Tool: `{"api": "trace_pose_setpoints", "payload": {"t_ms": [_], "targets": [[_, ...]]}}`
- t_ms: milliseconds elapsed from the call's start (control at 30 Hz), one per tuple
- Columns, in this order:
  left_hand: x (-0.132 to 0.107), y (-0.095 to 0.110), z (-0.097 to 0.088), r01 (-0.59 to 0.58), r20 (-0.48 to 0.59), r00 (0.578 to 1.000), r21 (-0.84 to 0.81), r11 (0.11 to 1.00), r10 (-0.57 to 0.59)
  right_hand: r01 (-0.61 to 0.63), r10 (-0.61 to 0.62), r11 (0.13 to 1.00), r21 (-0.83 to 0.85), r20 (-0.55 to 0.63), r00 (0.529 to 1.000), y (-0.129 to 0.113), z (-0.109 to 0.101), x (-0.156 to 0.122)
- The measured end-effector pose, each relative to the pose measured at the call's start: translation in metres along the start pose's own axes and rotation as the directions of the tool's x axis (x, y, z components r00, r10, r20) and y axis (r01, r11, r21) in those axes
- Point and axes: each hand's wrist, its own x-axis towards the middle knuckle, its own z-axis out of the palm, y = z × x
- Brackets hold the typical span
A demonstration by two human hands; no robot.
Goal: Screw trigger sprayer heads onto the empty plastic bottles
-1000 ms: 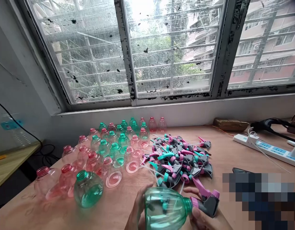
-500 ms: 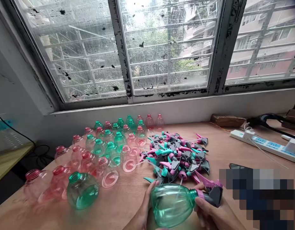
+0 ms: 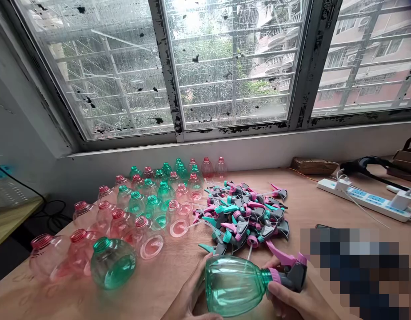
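Note:
A clear green bottle lies on its side between my hands, its neck pointing right. My left hand is wrapped around its base end. At the neck sits a grey trigger spray head with a pink trigger and collar. My right hand closes around this spray head, thumb at the collar; some of its fingers are hidden behind. Just beyond the bottle lies a heap of loose spray heads in grey, pink and teal, with thin tubes.
Pink and green bottles, such as a green one at the front, stand open-necked on the left of the wooden table. On the right are a white power strip, a brown package and a pixelated patch. A window rises behind.
The bottle and both hands have shifted slightly left in view, and the whole scene has shifted a little too. Both hands keep their grip.

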Motion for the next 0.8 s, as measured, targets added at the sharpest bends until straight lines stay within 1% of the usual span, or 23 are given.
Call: {"api": "trace_pose_setpoints", "payload": {"t_ms": [67,100,200,267,367,467,600,700,800], "targets": [[0.0,-0.006,0.001,-0.054,-0.036,0.998,-0.014,0.998,0.054,0.006,-0.006,1.0,-0.028,0.003,1.0,-0.002,0.001,0.0],[0.0,-0.011,0.001,-0.068,-0.032,0.997,-0.025,0.997,0.067,0.003,-0.003,0.999,-0.04,0.0,1.0,-0.003,0.001,0.0],[-0.001,-0.022,-0.002,-0.079,-0.021,0.997,-0.018,0.997,0.078,0.01,-0.011,0.998,-0.066,-0.011,1.0,-0.002,0.002,-0.001],[-0.003,-0.026,-0.005,-0.094,-0.024,0.995,0.003,0.996,0.094,0.01,-0.012,0.997,-0.073,-0.024,1.0,0.002,0.002,-0.001],[-0.005,-0.026,-0.009,-0.079,0.016,0.997,-0.032,0.996,0.08,-0.02,0.015,0.996,-0.092,-0.062,0.998,0.008,-0.002,-0.002],[-0.003,-0.025,-0.01,-0.037,0.056,0.998,-0.075,0.996,0.042,-0.032,0.026,0.993,-0.117,-0.045,0.999,0.009,-0.003,-0.002],[0.0,-0.024,-0.008,-0.086,0.041,0.995,-0.046,0.995,0.088,-0.006,0.005,0.996,-0.093,-0.011,1.0,0.001,-0.001,-0.002],[0.001,-0.024,-0.006,-0.072,0.028,0.997,-0.034,0.997,0.073,-0.017,0.015,0.997,-0.072,-0.031,0.999,0.001,0.0,-0.002],[-0.001,-0.024,-0.007,-0.062,0.029,0.998,-0.038,0.997,0.063,-0.045,0.042,0.998,-0.04,-0.064,0.997,0.007,-0.002,-0.004]]}}
